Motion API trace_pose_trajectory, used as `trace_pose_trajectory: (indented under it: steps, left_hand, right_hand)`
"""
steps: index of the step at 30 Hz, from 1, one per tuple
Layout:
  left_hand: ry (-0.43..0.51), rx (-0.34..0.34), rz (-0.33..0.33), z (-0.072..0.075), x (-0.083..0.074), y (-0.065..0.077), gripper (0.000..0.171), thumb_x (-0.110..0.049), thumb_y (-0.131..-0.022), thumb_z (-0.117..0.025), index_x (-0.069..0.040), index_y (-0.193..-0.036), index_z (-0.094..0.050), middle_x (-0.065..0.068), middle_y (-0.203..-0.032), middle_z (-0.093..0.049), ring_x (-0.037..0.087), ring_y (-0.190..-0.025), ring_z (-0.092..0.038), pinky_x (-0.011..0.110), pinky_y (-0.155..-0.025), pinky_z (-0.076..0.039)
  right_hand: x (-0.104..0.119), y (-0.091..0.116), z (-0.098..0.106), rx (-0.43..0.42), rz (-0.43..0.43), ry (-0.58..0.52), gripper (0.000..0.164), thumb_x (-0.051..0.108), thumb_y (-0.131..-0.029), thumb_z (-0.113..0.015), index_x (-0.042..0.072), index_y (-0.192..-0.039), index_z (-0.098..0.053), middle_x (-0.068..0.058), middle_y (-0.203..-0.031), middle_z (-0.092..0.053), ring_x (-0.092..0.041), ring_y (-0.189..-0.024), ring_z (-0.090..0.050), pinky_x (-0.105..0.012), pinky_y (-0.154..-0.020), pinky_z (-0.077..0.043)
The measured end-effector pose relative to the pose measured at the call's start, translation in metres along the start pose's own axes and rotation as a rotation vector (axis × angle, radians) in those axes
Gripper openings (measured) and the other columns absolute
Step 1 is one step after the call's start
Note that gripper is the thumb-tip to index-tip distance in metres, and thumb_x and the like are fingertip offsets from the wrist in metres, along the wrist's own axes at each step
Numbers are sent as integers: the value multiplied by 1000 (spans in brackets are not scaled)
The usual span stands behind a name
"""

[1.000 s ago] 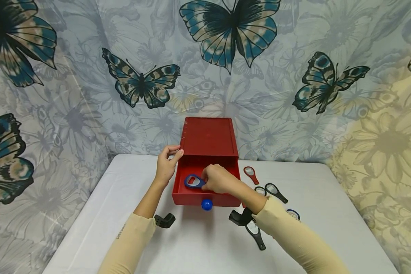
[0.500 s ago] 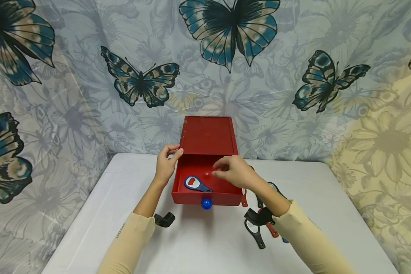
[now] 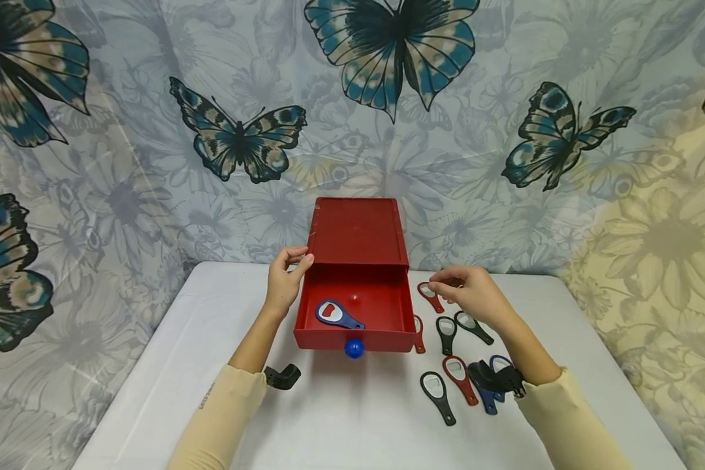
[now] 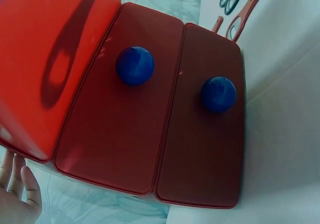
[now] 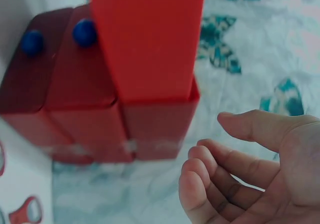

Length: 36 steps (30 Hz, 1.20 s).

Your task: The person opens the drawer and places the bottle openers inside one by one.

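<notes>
A red drawer unit (image 3: pixel 357 230) stands at the back of the table with its top drawer (image 3: pixel 352 340) pulled out. One blue-handled bottle opener (image 3: pixel 339 314) lies flat in that drawer, near its front left. My left hand (image 3: pixel 284 282) rests its fingertips against the unit's left side; the left wrist view shows its fingers (image 4: pixel 31 188) fairly straight at the edge. Off to the drawer's right, my right hand (image 3: pixel 472 295) hangs in the air with loosely bent fingers and nothing in them. Below and beside it lies a red bottle opener (image 3: pixel 430 297) on the table.
Several more bottle openers lie right of the unit, among them a black one (image 3: pixel 437 397) and a red one (image 3: pixel 461 380). Two lower drawers (image 4: pixel 200 149) are closed, each with a blue knob (image 4: pixel 218 94). Butterfly-print cloth (image 3: pixel 399 156) hangs behind the table.
My right hand has let go of the blue bottle opener in the drawer, then lifted out and moved right over the table. My left hand has stayed at the unit's side.
</notes>
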<state>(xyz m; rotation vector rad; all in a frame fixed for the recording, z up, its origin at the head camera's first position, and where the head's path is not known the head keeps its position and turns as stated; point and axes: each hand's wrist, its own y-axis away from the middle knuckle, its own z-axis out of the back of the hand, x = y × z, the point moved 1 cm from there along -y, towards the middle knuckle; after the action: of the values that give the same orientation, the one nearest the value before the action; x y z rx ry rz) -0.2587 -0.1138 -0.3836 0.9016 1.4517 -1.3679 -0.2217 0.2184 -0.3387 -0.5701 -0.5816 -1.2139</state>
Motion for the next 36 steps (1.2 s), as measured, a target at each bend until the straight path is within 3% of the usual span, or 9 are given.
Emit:
trace_pose_trajectory:
  steps: [8, 14, 20, 26, 30, 36]
  left_hand:
    - [-1, 9, 8, -1, 1, 3, 29, -6, -93, -63, 11, -115, -58, 28, -120, -60, -1, -89, -54, 18, -77, -47]
    - [-3, 6, 6, 0, -1, 2, 29, -6, -93, -63, 11, -116, -58, 28, -120, -60, -1, -89, -54, 17, -77, -46]
    - [-5, 4, 2, 1, -2, 1, 29, -6, -93, -63, 11, -116, -58, 28, -120, -60, 0, -90, -53, 16, -75, -45]
    - [-1, 5, 4, 1, -2, 1, 30, -7, -93, -63, 10, -117, -58, 28, -120, -59, 0, -90, -53, 16, -76, -46]
    - [4, 7, 2, 0, -2, 1, 30, -7, -93, -63, 11, -117, -58, 27, -121, -58, -1, -90, -53, 15, -76, -46]
    - [-1, 5, 1, 1, -1, 1, 30, -7, -93, -63, 10, -117, -58, 28, -121, -59, 0, -90, -53, 15, -77, -46]
  right_hand:
    - [-49, 20, 4, -30, -155, -67, 33, 25, -95, -64, -4, -109, -69, -4, -81, -67, -13, -70, -61, -25, -62, -50]
    - [-83, 36, 5, -56, -256, -46, 39, 29, -97, -60, -7, -113, -66, -7, -87, -70, -9, -70, -60, -26, -64, -51]
    - [-116, 52, 3, -49, -332, 44, 42, 30, -98, -58, -9, -113, -65, -15, -91, -69, -16, -73, -60, -30, -64, -49]
    - [-149, 65, -7, -17, -429, 182, 39, 28, -94, -61, -10, -102, -66, -23, -89, -68, -25, -75, -61, -37, -61, -48]
    - [-161, 75, -16, 32, -491, 255, 44, 29, -90, -64, -15, -99, -62, -28, -89, -66, -31, -75, -61, -43, -62, -50]
    - [-169, 85, -30, 102, -585, 307, 52, 27, -82, -73, -20, -95, -54, -26, -80, -62, -32, -71, -60, -40, -60, -50]
